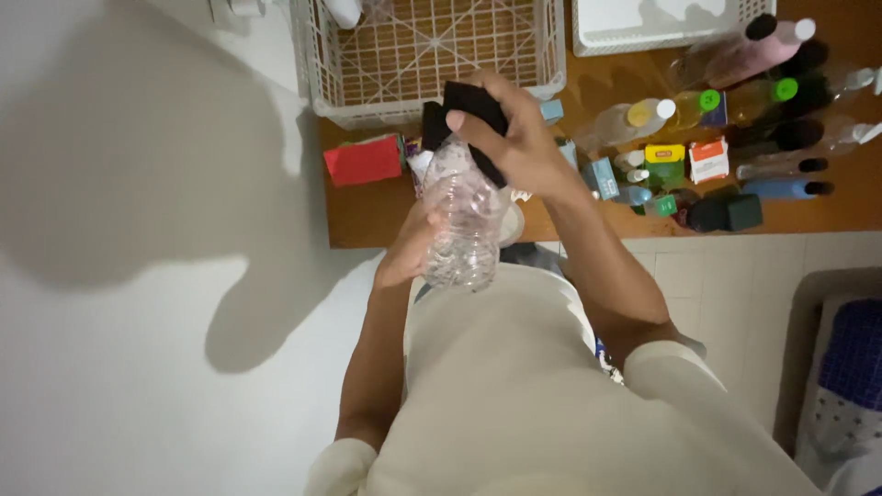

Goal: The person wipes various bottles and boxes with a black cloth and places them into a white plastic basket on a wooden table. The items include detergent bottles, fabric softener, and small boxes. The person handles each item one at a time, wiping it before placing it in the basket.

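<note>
Clear plastic bottle (462, 216) gripped by left hand (404, 248); right hand (514, 138) clutches black cloth (473, 110).

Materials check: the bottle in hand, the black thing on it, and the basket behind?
Bottle: clear thin plastic, glossy; it is see-through, with ribbed, glinting walls. Black cloth: looks like soft matte fabric or foam, folding under the right hand; the exact kind is unclear. Basket: white rigid plastic, moulded lattice.
</note>
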